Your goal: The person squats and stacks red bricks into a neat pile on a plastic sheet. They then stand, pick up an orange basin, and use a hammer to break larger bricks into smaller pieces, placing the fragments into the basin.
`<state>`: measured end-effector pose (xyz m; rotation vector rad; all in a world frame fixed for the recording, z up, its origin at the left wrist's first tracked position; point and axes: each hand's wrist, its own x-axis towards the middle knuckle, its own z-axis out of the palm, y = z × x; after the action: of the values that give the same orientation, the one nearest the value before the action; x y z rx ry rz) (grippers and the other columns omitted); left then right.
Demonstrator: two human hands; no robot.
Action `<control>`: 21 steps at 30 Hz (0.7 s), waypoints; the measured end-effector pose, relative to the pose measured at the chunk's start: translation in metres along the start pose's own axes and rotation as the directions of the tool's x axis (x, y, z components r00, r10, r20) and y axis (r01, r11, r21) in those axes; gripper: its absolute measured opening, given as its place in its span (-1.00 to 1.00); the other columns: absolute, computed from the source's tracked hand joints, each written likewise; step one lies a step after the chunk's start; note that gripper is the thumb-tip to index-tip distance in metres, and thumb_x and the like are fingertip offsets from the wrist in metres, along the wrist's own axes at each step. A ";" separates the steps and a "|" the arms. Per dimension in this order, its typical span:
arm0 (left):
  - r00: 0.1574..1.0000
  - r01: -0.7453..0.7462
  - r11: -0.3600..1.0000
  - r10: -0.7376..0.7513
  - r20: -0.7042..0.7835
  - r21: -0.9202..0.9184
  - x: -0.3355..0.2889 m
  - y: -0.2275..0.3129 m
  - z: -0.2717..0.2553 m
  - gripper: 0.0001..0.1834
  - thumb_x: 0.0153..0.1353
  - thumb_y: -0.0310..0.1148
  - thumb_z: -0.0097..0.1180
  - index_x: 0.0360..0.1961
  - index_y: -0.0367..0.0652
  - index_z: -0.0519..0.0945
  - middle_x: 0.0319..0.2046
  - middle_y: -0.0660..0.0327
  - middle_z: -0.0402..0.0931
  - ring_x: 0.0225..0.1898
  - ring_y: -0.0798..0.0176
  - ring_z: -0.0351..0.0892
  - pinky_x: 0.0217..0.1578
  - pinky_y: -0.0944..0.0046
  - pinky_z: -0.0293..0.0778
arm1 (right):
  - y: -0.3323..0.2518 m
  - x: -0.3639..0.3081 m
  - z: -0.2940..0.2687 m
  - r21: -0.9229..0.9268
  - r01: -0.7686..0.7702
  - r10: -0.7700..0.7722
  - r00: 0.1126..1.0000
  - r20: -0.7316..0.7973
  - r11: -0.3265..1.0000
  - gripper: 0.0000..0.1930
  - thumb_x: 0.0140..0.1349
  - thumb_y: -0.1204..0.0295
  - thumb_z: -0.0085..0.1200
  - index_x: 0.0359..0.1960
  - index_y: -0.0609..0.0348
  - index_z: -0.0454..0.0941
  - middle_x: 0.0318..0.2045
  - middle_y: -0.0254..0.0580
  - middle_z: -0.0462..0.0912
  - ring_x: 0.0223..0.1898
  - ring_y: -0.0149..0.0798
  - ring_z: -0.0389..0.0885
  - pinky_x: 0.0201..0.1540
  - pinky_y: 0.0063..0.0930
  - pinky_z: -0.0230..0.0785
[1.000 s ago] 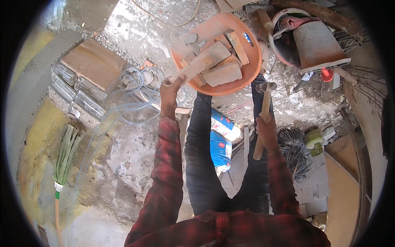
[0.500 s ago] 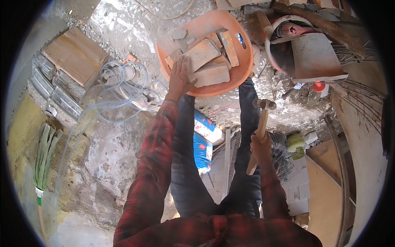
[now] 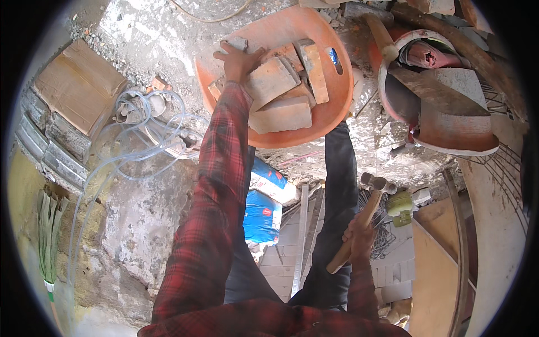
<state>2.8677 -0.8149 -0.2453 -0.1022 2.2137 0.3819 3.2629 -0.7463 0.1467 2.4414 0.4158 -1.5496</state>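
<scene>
Your L hand (image 3: 240,63) in orange plastic basin (image 3: 335,104), fingers apart by grey rubble chunk (image 3: 238,42); contact hard to tell. Bricks (image 3: 273,83) just R of & below it. Your R hand (image 3: 359,240) clamped on wood-handled hammer (image 3: 368,209), head above grip, butt below.

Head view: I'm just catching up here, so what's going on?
A person in plaid sleeves has a hammer gripped in the right hand, off to the right and clear of the orange tub in front. The left hand reaches into that tub with its fingers spread, right by a small grey chunk; whether it touches the chunk I cannot tell. Several bricks lie piled in the tub, beside that hand.
</scene>
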 end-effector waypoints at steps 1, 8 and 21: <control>1.000 0.019 0.999 -0.018 -0.024 0.044 -0.001 0.002 0.002 0.42 -0.12 0.12 0.53 0.47 -0.40 -0.19 0.35 -0.49 -0.16 0.20 -0.43 0.44 0.16 0.02 0.52 | -0.001 0.000 0.002 0.012 -0.029 0.029 1.000 -0.002 1.000 -0.80 0.26 0.56 0.01 -0.10 0.08 0.38 -0.52 -0.40 0.37 -0.63 -0.45 0.36 -0.56 -0.46 0.31; 0.990 0.032 0.970 -0.063 -0.123 -0.240 0.018 0.045 -0.049 0.36 -0.09 -0.19 0.55 0.46 -0.43 -0.25 0.36 -0.43 -0.11 0.30 -0.21 0.33 0.21 -0.02 0.43 | -0.017 -0.008 0.016 0.008 -0.004 0.004 0.999 0.051 1.000 -0.78 0.25 0.57 0.01 -0.09 0.15 0.37 -0.52 -0.36 0.38 -0.61 -0.43 0.39 -0.55 -0.44 0.35; 0.747 -0.661 0.732 0.623 -0.231 -0.164 -0.056 0.285 -0.029 0.34 -0.17 -0.14 0.62 0.43 -0.49 -0.06 0.37 -0.28 0.05 0.39 -0.24 0.16 0.36 -0.02 0.21 | -0.071 -0.040 0.021 0.198 0.180 -0.219 0.955 0.198 0.964 -0.78 0.20 0.54 0.05 -0.12 0.20 0.37 -0.53 -0.33 0.40 -0.63 -0.44 0.40 -0.58 -0.44 0.36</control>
<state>2.8227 -0.5560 -0.1171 0.5546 2.2998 1.0598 3.2044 -0.6915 0.1715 2.3797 0.5176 -1.9968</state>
